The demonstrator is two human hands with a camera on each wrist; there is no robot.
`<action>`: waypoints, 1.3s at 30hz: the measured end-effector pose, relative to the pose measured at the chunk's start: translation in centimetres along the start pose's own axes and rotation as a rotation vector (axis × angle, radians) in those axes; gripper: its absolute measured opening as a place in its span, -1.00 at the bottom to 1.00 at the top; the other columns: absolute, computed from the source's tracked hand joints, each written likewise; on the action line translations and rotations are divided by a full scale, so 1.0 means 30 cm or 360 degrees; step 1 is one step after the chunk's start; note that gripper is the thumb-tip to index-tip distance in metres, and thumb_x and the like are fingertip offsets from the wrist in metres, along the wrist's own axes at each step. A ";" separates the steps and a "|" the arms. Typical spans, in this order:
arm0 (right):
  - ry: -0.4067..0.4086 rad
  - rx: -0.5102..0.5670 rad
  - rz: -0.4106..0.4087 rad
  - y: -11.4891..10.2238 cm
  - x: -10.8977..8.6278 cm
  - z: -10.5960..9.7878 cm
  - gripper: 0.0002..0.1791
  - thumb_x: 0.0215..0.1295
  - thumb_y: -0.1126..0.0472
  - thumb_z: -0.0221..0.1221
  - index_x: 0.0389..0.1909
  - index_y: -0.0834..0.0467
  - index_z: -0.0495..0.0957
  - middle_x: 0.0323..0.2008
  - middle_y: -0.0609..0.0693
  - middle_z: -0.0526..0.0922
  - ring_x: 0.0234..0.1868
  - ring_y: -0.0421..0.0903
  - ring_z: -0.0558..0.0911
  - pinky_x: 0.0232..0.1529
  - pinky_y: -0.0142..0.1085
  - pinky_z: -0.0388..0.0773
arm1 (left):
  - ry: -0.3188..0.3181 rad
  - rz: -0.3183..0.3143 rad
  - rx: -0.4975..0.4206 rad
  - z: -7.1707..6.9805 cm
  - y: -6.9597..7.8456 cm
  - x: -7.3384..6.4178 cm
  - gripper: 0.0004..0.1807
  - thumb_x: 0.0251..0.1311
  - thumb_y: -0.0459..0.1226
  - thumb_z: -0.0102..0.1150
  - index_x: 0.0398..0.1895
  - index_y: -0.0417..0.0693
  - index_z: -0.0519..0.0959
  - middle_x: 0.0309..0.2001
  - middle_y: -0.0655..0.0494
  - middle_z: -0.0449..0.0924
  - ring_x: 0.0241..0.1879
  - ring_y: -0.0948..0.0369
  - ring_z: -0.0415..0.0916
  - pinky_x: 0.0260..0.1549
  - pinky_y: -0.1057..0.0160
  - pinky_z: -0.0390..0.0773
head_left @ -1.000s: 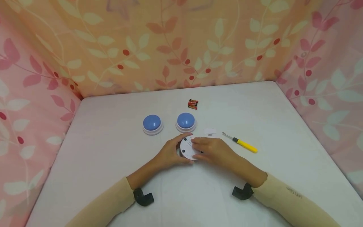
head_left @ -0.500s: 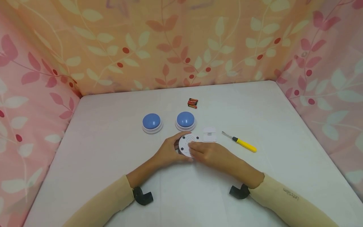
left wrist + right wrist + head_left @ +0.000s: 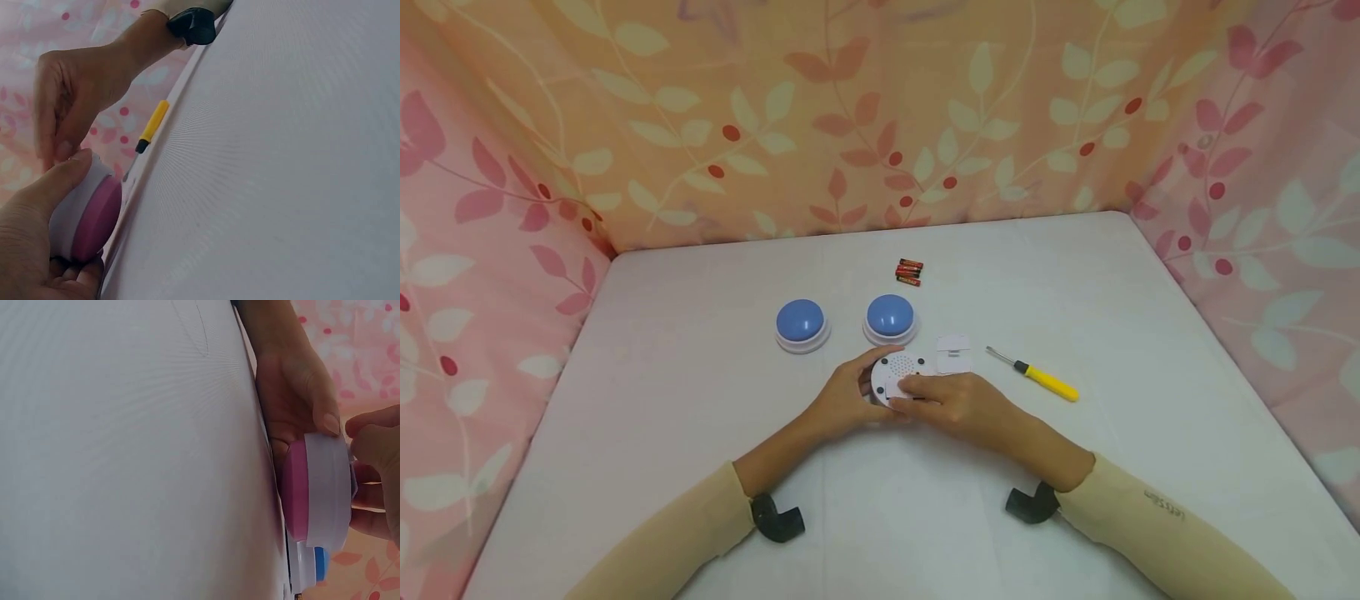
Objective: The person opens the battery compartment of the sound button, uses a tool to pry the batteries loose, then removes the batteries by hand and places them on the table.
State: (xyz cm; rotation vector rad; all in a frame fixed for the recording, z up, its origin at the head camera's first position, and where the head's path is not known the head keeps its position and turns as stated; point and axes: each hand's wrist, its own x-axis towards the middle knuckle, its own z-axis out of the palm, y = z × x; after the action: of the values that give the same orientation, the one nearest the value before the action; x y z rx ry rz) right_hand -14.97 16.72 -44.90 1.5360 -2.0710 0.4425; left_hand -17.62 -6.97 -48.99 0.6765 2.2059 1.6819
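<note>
My left hand (image 3: 850, 393) grips a round push button (image 3: 901, 365) by its rim, with its white, perforated underside up. In the left wrist view its pink dome (image 3: 100, 219) faces down toward the table. My right hand (image 3: 958, 396) is over that underside, thumb and fingertips at a small battery cover (image 3: 892, 389). The right wrist view shows the cover (image 3: 354, 481) standing slightly out from the base, pinched at its edge. My right fingers hide part of the compartment.
Two blue-domed push buttons (image 3: 801, 323) (image 3: 891, 318) stand behind my hands. Several small red-and-black batteries (image 3: 909, 272) lie farther back. Thin white flat pieces (image 3: 953, 361) lie right of the held button, then a yellow-handled screwdriver (image 3: 1048, 383). Patterned curtains (image 3: 880, 117) border the white table (image 3: 700, 292).
My right fingers have drawn back toward the near edge of the underside, uncovering its holes and feet. The battery cover now shows beside my thumb. My left hand keeps its grip.
</note>
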 end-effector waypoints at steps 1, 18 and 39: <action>-0.0005 0.0000 -0.0009 -0.001 0.001 -0.001 -0.57 0.04 0.37 0.47 0.00 0.17 0.71 -0.07 0.11 0.76 -0.04 -0.03 0.76 -0.08 -0.20 0.69 | 0.0002 -0.0001 0.0001 -0.001 0.000 0.000 0.01 -0.13 -0.29 0.65 0.48 0.09 0.35 0.31 0.16 0.48 0.16 0.16 0.55 0.15 0.25 0.55; -0.0079 0.0008 0.0201 -0.006 0.015 -0.033 -0.53 0.00 0.45 0.49 0.01 0.27 0.67 -0.05 0.10 0.76 -0.03 -0.03 0.76 -0.08 -0.22 0.69 | -0.0037 0.0019 -0.0005 0.001 0.003 0.017 0.10 -0.17 -0.20 0.70 0.52 0.15 0.29 0.36 0.19 0.43 0.23 0.18 0.51 0.17 0.28 0.54; 0.0133 0.0284 0.1037 0.142 -0.019 -0.123 -0.67 0.07 0.54 0.42 -0.13 0.21 0.76 -0.23 -0.02 0.74 -0.23 -0.10 0.72 -0.17 -0.20 0.72 | -0.0119 -0.0073 0.0071 -0.010 0.008 -0.010 0.10 -0.25 -0.12 0.74 0.46 0.37 0.34 0.41 0.33 0.37 0.38 0.26 0.36 0.34 0.20 0.36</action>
State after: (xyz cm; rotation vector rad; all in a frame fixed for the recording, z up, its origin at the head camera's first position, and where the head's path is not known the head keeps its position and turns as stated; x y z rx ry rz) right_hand -18.11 20.47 -42.04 0.8680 -2.4854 0.9272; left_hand -17.48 -7.33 -48.70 0.6833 2.1957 1.5643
